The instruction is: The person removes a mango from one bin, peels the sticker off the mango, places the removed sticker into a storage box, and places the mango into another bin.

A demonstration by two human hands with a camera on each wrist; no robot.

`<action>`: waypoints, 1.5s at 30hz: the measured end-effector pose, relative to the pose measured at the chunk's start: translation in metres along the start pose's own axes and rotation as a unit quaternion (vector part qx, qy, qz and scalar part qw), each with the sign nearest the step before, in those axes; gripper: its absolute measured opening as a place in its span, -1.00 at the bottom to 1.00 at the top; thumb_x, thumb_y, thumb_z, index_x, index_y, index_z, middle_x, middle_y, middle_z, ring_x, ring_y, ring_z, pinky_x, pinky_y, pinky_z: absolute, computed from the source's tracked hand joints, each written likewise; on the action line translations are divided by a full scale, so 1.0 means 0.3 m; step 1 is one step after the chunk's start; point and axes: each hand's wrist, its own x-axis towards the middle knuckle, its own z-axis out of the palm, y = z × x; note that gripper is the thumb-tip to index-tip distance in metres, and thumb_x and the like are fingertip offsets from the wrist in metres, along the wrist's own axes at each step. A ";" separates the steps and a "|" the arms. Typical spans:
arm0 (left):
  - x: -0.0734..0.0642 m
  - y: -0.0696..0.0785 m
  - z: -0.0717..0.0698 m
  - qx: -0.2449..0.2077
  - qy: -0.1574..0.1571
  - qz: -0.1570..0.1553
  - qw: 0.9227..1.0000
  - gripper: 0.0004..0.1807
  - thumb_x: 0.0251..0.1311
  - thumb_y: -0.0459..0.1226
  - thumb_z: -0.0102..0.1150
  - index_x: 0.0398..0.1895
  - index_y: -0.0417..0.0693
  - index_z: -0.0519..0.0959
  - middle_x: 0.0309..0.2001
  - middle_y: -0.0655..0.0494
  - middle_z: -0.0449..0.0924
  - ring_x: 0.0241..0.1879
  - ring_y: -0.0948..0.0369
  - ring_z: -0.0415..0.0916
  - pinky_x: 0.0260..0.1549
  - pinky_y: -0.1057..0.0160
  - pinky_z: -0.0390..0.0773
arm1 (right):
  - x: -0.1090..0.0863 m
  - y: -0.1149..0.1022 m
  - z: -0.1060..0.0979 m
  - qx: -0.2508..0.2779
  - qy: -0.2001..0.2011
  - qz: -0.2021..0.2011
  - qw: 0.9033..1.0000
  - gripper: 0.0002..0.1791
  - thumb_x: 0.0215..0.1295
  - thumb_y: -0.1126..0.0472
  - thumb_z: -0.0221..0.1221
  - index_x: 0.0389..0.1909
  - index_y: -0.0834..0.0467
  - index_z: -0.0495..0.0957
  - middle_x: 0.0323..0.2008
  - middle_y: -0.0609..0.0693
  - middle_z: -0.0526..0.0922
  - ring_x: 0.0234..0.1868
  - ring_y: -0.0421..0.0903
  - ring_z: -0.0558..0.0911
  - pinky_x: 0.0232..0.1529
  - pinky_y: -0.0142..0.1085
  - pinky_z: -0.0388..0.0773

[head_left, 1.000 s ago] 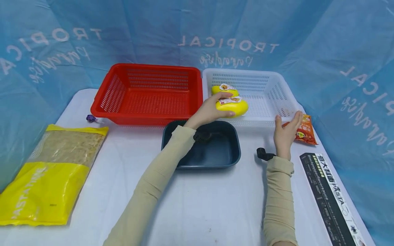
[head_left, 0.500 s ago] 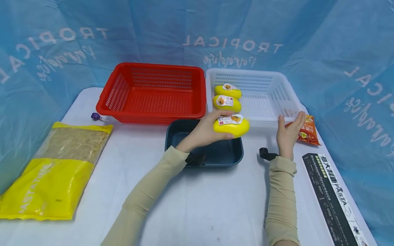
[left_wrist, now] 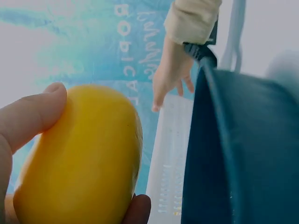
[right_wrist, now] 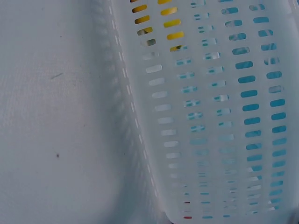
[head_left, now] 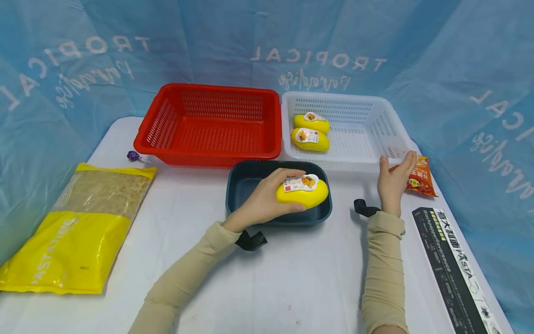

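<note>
My left hand grips a yellow mango with a white label, holding it over the dark blue tub. The left wrist view shows the thumb on one side of the mango and a fingertip on the other, with the tub's wall close by. Two more labelled mangoes lie at the left end of the white basket. My right hand rests at that basket's front right corner, fingers mostly straight. The right wrist view shows the slotted basket wall.
A red basket stands left of the white one, a purple-wrapped candy near it. At left lies a large yellow pasta bag. On the right are an orange-red snack packet and a long black pasta box.
My left hand has lifted one mango out of the white basket and brought it toward me over the dark tub. My right hand has stayed at the basket's corner.
</note>
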 end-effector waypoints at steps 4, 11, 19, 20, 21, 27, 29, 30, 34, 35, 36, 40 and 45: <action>-0.047 -0.002 0.006 0.002 -0.016 0.004 1.000 -0.26 -0.02 -0.13 0.46 0.29 0.15 0.37 0.22 0.15 0.41 0.04 0.17 0.39 -0.06 0.23 0.50 | -0.008 -0.012 0.000 0.002 -0.003 0.003 1.000 -0.11 0.42 -0.19 -0.10 0.55 -0.03 -0.38 0.57 -0.10 -0.42 0.58 -0.08 -0.27 0.54 -0.12 -0.22; -0.110 -0.009 0.017 0.019 -0.027 0.014 0.999 -0.25 -0.06 -0.13 0.49 0.27 0.15 0.39 0.26 0.14 0.41 0.08 0.17 0.40 -0.03 0.21 0.50 | -0.032 -0.023 -0.025 -0.024 -0.014 0.011 1.000 -0.09 0.41 -0.21 -0.12 0.54 -0.08 -0.44 0.56 -0.04 -0.50 0.57 0.01 -0.31 0.52 0.02 -0.24; -0.183 -0.031 0.025 0.033 -0.030 0.054 0.998 -0.25 -0.07 -0.18 0.50 0.26 0.07 0.39 0.25 0.11 0.43 0.12 0.16 0.41 0.02 0.20 0.55 | -0.076 -0.053 -0.043 -0.028 0.019 -0.015 0.999 -0.09 0.40 -0.20 -0.06 0.55 -0.06 -0.36 0.56 -0.01 -0.48 0.57 -0.02 -0.35 0.53 -0.01 -0.23; -0.194 -0.035 0.025 0.037 -0.029 0.063 0.997 -0.25 -0.08 -0.19 0.51 0.25 0.05 0.40 0.24 0.11 0.43 0.13 0.16 0.42 0.04 0.19 0.55 | -0.084 -0.063 -0.043 -0.029 0.024 -0.019 0.999 -0.10 0.40 -0.19 -0.06 0.55 -0.05 -0.34 0.56 0.00 -0.46 0.57 -0.02 -0.34 0.53 -0.01 -0.22; -0.206 -0.039 0.025 0.041 -0.030 0.071 0.996 -0.24 -0.08 -0.19 0.51 0.25 0.04 0.40 0.24 0.10 0.43 0.14 0.16 0.42 0.06 0.18 0.54 | -0.092 -0.073 -0.043 -0.030 0.027 -0.022 0.999 -0.10 0.40 -0.19 -0.06 0.55 -0.05 -0.33 0.56 0.01 -0.45 0.57 0.00 -0.33 0.53 -0.01 -0.21; -0.275 -0.063 0.021 0.066 -0.041 0.115 0.990 -0.25 -0.08 -0.22 0.51 0.25 0.00 0.40 0.25 0.10 0.43 0.22 0.16 0.41 0.17 0.16 0.50 | -0.156 -0.119 -0.027 -0.039 0.012 -0.084 0.996 -0.13 0.41 -0.09 -0.01 0.55 0.07 -0.23 0.56 0.13 -0.28 0.57 0.09 -0.20 0.52 0.06 -0.17; -0.297 -0.070 0.018 0.075 -0.045 0.125 0.988 -0.26 -0.06 -0.24 0.49 0.25 -0.01 0.40 0.26 0.09 0.42 0.24 0.15 0.39 0.19 0.15 0.49 | -0.181 -0.125 -0.017 -0.041 -0.006 -0.117 0.992 -0.15 0.41 -0.05 0.01 0.54 0.12 -0.20 0.55 0.17 -0.23 0.56 0.12 -0.15 0.51 0.10 -0.13; -0.308 -0.073 0.016 0.078 -0.046 0.127 0.988 -0.27 -0.05 -0.25 0.48 0.25 -0.01 0.40 0.26 0.09 0.42 0.24 0.14 0.38 0.19 0.14 0.49 | -0.194 -0.127 -0.012 -0.041 -0.017 -0.130 0.991 -0.15 0.42 -0.04 0.01 0.54 0.12 -0.20 0.55 0.18 -0.20 0.56 0.14 -0.12 0.50 0.12 -0.11; -0.342 -0.086 0.016 0.088 -0.059 0.128 0.986 -0.28 -0.01 -0.26 0.44 0.27 0.00 0.38 0.29 0.08 0.39 0.28 0.13 0.35 0.23 0.11 0.45 | -0.244 -0.141 0.006 -0.020 -0.056 -0.180 0.982 -0.19 0.42 0.04 0.04 0.53 0.14 -0.13 0.53 0.18 -0.08 0.51 0.18 0.04 0.46 0.15 0.04; -0.348 -0.089 0.016 0.088 -0.065 0.122 0.987 -0.28 -0.01 -0.26 0.44 0.28 0.00 0.38 0.29 0.08 0.39 0.29 0.13 0.35 0.24 0.10 0.44 | -0.258 -0.144 0.011 -0.012 -0.065 -0.193 0.979 -0.20 0.42 0.06 0.05 0.53 0.14 -0.11 0.52 0.18 -0.04 0.50 0.18 0.08 0.44 0.16 0.09; -0.354 -0.093 0.016 0.089 -0.071 0.118 0.986 -0.28 0.00 -0.26 0.43 0.28 0.00 0.37 0.30 0.08 0.39 0.29 0.13 0.34 0.25 0.09 0.43 | -0.271 -0.147 0.015 -0.003 -0.072 -0.206 0.976 -0.21 0.41 0.08 0.06 0.52 0.15 -0.09 0.51 0.19 0.00 0.48 0.19 0.13 0.42 0.16 0.14; -0.371 -0.115 0.018 0.089 -0.088 0.090 0.988 -0.27 0.01 -0.24 0.43 0.29 0.02 0.36 0.29 0.11 0.39 0.28 0.15 0.35 0.26 0.10 0.41 | -0.335 -0.159 0.032 0.044 -0.109 -0.258 0.959 -0.27 0.40 0.19 0.09 0.50 0.17 0.02 0.46 0.18 0.15 0.41 0.17 0.26 0.32 0.15 0.28; -0.389 -0.140 0.017 0.091 -0.091 0.063 0.990 -0.28 0.03 -0.23 0.42 0.31 0.03 0.35 0.27 0.13 0.40 0.23 0.17 0.37 0.22 0.12 0.44 | -0.415 -0.177 0.051 0.095 -0.165 -0.294 0.936 -0.32 0.37 0.32 0.09 0.47 0.13 0.10 0.38 0.13 0.32 0.33 0.07 0.39 0.26 -0.12 0.40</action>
